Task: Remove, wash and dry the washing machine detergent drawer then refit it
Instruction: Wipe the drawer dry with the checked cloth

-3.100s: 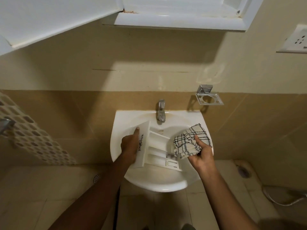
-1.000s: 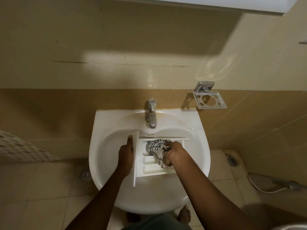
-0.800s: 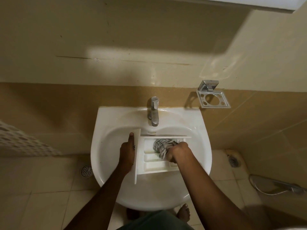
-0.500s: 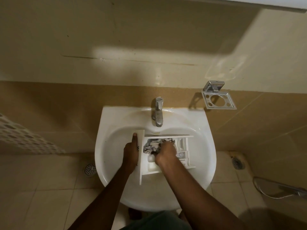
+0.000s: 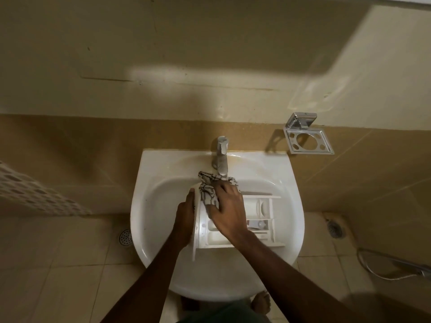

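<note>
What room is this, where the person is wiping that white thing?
Most likely a bathroom: a white wash basin with a tap against a tiled wall, a metal toothbrush holder beside it, and a floor drain below.

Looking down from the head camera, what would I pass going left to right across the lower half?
Patterned wall tiles, floor drain, left hand, right hand, second floor drain, shower hose. The cloth and detergent drawer overlap the hands, so they are left out.

Left hand (image 5: 185, 220) grips edgewise, right hand (image 5: 229, 210) grips palm-down
</note>
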